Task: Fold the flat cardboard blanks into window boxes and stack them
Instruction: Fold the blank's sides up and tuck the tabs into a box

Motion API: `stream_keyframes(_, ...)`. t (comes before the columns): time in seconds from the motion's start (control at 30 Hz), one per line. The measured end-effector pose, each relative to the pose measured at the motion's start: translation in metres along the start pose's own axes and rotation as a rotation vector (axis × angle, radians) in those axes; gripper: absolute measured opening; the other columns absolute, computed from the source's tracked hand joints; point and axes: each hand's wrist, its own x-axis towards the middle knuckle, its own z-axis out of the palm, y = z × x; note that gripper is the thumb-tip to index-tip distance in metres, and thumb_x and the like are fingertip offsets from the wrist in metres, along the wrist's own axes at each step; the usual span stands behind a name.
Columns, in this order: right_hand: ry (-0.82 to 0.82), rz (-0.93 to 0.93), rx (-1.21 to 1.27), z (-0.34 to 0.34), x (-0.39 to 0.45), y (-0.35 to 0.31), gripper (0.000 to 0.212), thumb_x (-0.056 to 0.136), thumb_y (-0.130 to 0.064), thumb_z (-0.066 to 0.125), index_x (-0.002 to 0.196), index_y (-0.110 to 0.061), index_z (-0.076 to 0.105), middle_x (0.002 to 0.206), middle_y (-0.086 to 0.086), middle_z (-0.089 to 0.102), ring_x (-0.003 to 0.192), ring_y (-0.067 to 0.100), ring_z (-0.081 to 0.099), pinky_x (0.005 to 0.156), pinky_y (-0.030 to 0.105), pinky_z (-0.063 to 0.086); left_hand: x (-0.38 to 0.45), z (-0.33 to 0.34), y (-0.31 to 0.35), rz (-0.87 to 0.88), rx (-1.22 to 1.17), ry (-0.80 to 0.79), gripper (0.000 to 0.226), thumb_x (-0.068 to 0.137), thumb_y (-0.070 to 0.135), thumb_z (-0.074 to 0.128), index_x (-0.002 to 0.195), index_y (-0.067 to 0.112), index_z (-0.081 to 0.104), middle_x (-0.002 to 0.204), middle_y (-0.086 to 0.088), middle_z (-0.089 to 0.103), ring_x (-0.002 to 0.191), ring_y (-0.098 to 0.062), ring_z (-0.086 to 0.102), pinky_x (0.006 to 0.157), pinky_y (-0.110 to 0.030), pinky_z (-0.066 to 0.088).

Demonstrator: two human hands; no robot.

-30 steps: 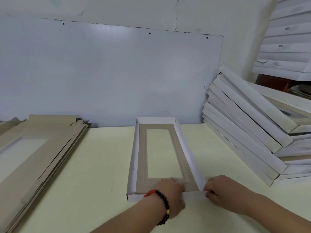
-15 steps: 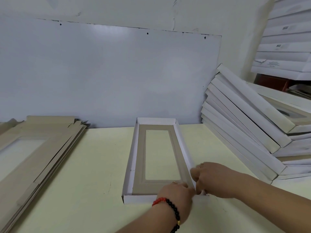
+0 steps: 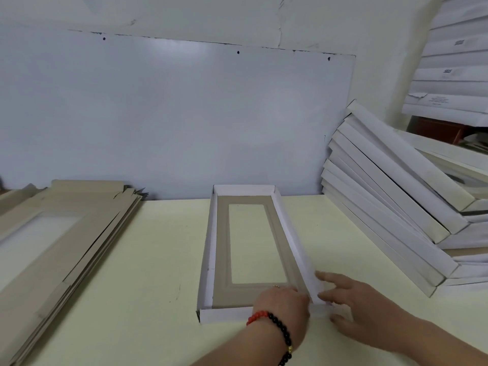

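Soft, even, fairly dim light falls from above, leaving a pale sheen on the wall panel [image 3: 171, 114] and only faint shadows on the table [image 3: 148, 260], while straight lines bow towards the edges and the right hand [image 3: 353, 310] is slightly motion-blurred.

A small packing workshop: a plain pale counter [image 3: 137, 273] against a bare cracked wall [image 3: 211, 14], flat cardboard blanks [image 3: 60, 233] piled at the left, and finished white boxes [image 3: 390, 207] stacked high at the right.
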Motion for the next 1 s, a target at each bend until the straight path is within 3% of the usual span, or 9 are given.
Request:
stream_keyframes(0.23,0.072,0.205,0.009,0.018,0.003,-0.001,0.017,0.090,-0.041,0.061,0.098,-0.036,0.074,0.152,-0.013,0.033,0.104,-0.003,0.060,0.073,-0.007,0.022,-0.017,0.001,-0.016,0.127,-0.285,0.155,0.024,0.093,0.020,0.048,0.117,0.017,0.055,0.117,-0.004,0.051,0.111,-0.025,0.052,0.095,-0.038,0.046)
stream_keyframes(0.33,0.067,0.210,0.023,0.020,0.003,-0.007,0.014,0.086,-0.040,0.065,0.095,-0.038,0.075,0.152,-0.012,0.034,0.102,-0.005,0.060,0.072,-0.004,0.025,-0.037,0.011,-0.036,0.194,-0.303,0.556,0.034,0.078,0.032,0.062,0.112,0.024,0.060,0.122,0.000,0.055,0.114,-0.022,0.053,0.097,-0.036,0.047)
stream_keyframes(0.43,0.093,0.209,0.110,0.017,0.005,-0.010,0.025,0.078,-0.041,0.072,0.103,-0.040,0.070,0.139,-0.012,0.050,0.103,-0.021,0.051,0.078,-0.003,0.031,-0.050,0.016,-0.067,-0.142,-0.323,0.836,0.058,0.071,0.044,0.069,0.124,0.024,0.055,0.139,-0.010,0.047,0.126,-0.030,0.043,0.104,-0.045,0.037)
stream_keyframes(0.57,0.076,0.178,0.134,0.009,0.014,-0.019,0.043,0.072,-0.054,0.071,0.110,-0.050,0.051,0.108,-0.028,0.048,0.082,-0.014,0.054,0.072,0.005,0.039,-0.054,0.010,-0.111,-0.643,-0.548,0.547,0.078,0.085,0.056,0.057,0.144,0.015,0.025,0.146,-0.006,0.038,0.137,-0.028,0.025,0.105,-0.036,0.033)
stream_keyframes(0.63,0.044,0.152,0.074,0.010,0.020,-0.023,0.034,0.074,-0.054,0.069,0.102,-0.045,0.051,0.100,-0.022,0.047,0.082,-0.004,0.053,0.069,0.010,0.039,-0.054,0.010,-0.120,-0.614,-0.735,0.525,0.071,0.086,0.054,0.056,0.137,0.014,0.028,0.126,0.002,0.052,0.132,-0.025,0.030,0.092,-0.031,0.038)
stream_keyframes(0.7,0.022,0.139,0.027,0.013,0.025,-0.024,0.025,0.077,-0.053,0.068,0.090,-0.040,0.050,0.094,-0.017,0.047,0.080,-0.003,0.050,0.067,0.013,0.037,-0.055,0.009,-0.127,-0.595,-0.854,0.548,0.075,0.088,0.045,0.059,0.145,0.012,0.024,0.138,0.002,0.045,0.132,-0.024,0.034,0.094,-0.029,0.037)
stream_keyframes(0.8,0.003,0.138,-0.037,0.015,0.026,-0.024,0.022,0.084,-0.051,0.059,0.077,-0.037,0.044,0.088,-0.015,0.046,0.073,-0.002,0.047,0.064,0.015,0.035,-0.061,0.010,-0.132,-0.582,-0.735,0.554,0.076,0.090,0.036,0.058,0.150,0.010,0.020,0.155,-0.005,0.022,0.135,-0.019,0.036,0.107,-0.032,0.038)
stream_keyframes(0.9,-0.007,0.130,-0.082,0.016,0.024,-0.024,0.028,0.091,-0.048,0.051,0.073,-0.038,0.034,0.084,-0.017,0.041,0.069,-0.006,0.041,0.063,0.016,0.031,-0.066,0.010,-0.127,-0.477,-0.559,0.465,0.037,0.094,0.035,0.048,0.128,0.021,0.048,0.131,0.001,0.053,0.115,-0.017,0.051,0.096,-0.030,0.044)
stream_keyframes(1.0,-0.015,0.099,-0.096,0.017,0.023,-0.025,0.023,0.095,-0.045,0.048,0.077,-0.037,0.035,0.083,-0.020,0.036,0.072,-0.002,0.040,0.064,0.017,0.028,-0.070,0.011,-0.122,-0.413,-0.424,0.412,0.040,0.097,0.041,0.041,0.133,0.022,0.043,0.130,0.005,0.054,0.117,-0.017,0.049,0.097,-0.026,0.040)
